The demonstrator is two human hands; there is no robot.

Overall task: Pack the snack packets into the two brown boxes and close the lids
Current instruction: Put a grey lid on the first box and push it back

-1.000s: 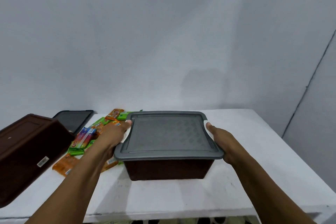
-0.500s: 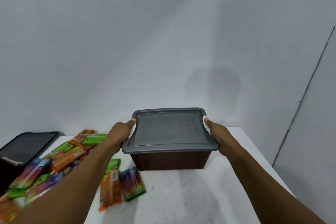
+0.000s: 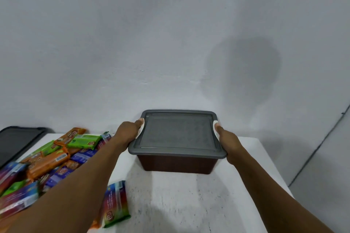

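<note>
At the far side of the white table (image 3: 189, 204): brown rectangular plastic box (image 3: 176, 164), grey plastic lid (image 3: 178, 132) on, held at both ends.

I have the left hand (image 3: 126, 134) and right hand (image 3: 227, 142) clamped on its rim, thumbs over the lid edge. I cannot tell whether the base is touching down. I judge this step to be placing the box. The heap of orange, green and blue snack packets (image 3: 47, 161) lies unpacked to the left, beside a flat black lid (image 3: 15, 142). Next, release the box and reach for packets. The box's contents are hidden.
</note>
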